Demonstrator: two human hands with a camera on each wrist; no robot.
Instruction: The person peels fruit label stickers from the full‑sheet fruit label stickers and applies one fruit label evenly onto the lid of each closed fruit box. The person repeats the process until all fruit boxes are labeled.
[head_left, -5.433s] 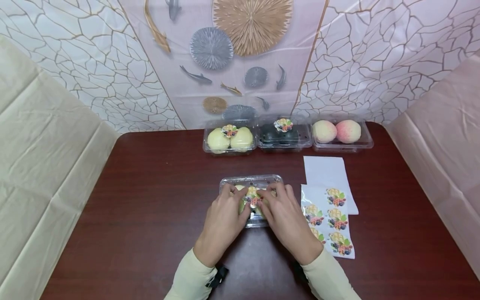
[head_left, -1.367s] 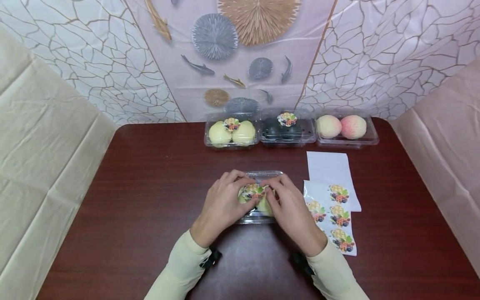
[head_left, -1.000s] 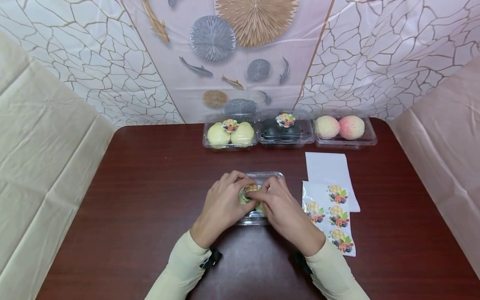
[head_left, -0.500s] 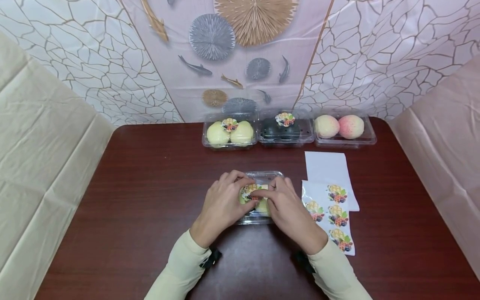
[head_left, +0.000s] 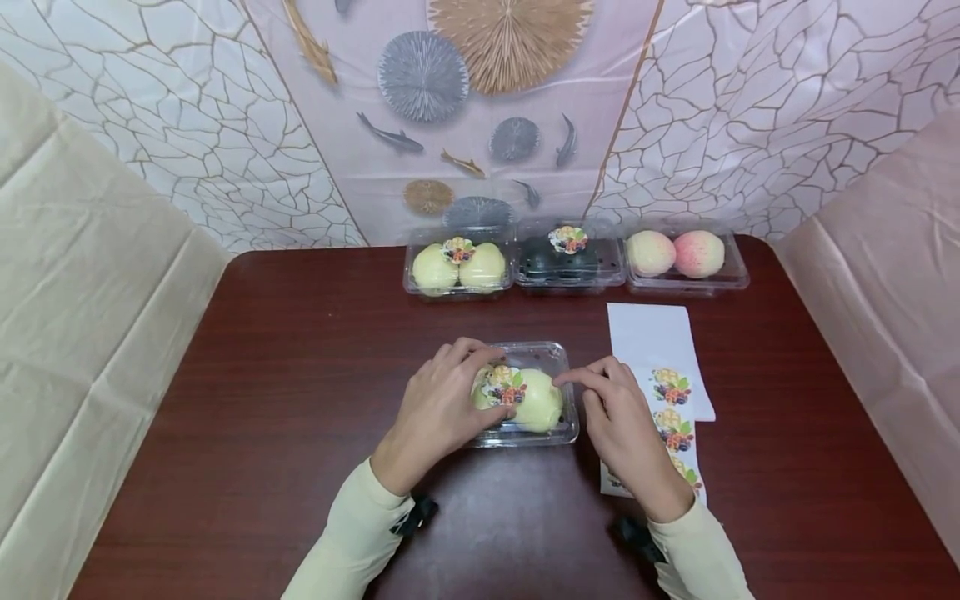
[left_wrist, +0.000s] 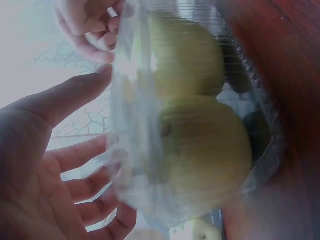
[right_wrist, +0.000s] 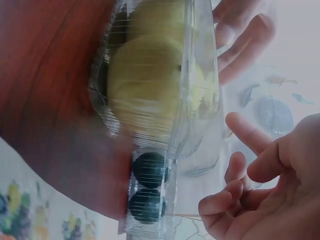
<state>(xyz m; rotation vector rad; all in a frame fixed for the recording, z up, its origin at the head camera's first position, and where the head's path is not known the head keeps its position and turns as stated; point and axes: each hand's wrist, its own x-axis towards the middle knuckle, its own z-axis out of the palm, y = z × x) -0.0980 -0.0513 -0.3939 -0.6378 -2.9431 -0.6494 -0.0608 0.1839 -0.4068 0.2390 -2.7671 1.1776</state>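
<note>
A clear plastic clamshell box [head_left: 551,358] sits on the table with two pale yellow-green fruits [head_left: 542,402] inside. On its lid lies a round sticker [head_left: 504,387] printed with fruit. My left hand [head_left: 442,400] rests on the lid's left part, thumb and fingertips spread to either side of the sticker. In the left wrist view, its fingers look relaxed against the lid [left_wrist: 135,115]. Just past the box's right side is my right hand [head_left: 622,425], index finger extended and the other fingers loosely bent. Nothing is held in it, as the right wrist view also shows.
Along the back edge stand three clear boxes: yellow-green fruits [head_left: 435,268] and dark fruits [head_left: 561,262] with stickers, and peaches [head_left: 699,254] without one in view. A sticker sheet [head_left: 686,492] lies partly under my right forearm, overlapping a white sheet [head_left: 648,329].
My right hand has moved from over the sticker to the right, off the lid's middle, uncovering the sticker and the right fruit. The left hand stays on the lid.
</note>
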